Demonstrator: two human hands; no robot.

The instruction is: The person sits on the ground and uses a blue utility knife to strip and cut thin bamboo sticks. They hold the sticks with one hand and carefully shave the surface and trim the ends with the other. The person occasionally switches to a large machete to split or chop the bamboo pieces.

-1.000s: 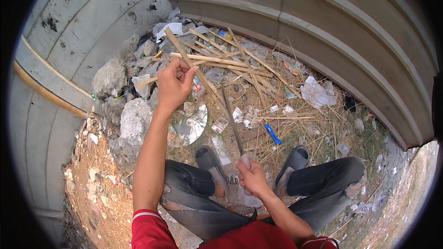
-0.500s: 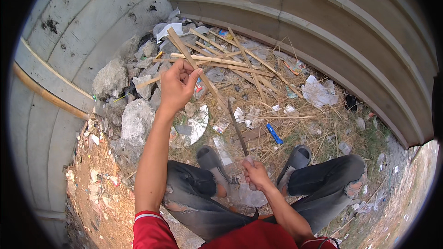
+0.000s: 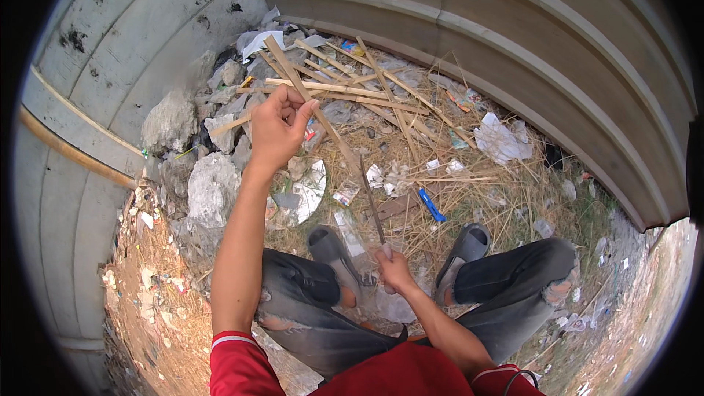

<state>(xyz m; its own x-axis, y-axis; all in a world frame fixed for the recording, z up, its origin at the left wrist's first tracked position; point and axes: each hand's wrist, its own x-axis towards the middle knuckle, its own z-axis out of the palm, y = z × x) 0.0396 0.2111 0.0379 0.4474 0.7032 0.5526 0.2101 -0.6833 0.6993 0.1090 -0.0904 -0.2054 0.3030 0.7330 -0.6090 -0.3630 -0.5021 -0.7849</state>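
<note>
My left hand point(image 3: 279, 132) is closed, with thumb and fingers pinching a long, flat bamboo strip point(image 3: 331, 132). The strip slants from the upper left down toward the middle. In my right hand point(image 3: 397, 273), between my knees, is the pale handle of a knife point(image 3: 372, 205). Its long, dark, narrow blade points up and away from me. The blade's tip lies at the strip's lower end; whether they touch I cannot tell.
More bamboo strips point(image 3: 396, 106) lie crossed in a loose pile beyond my hands. A blue cutter point(image 3: 431, 205) rests on dry grass. Grey rocks point(image 3: 214, 189) stand at the left. Curved metal sheets point(image 3: 513, 18) wall the far side, and scraps of litter are scattered about.
The view has shifted a little. My right hand and the knife handle have moved slightly left and away from me. Both hands keep their hold.
</note>
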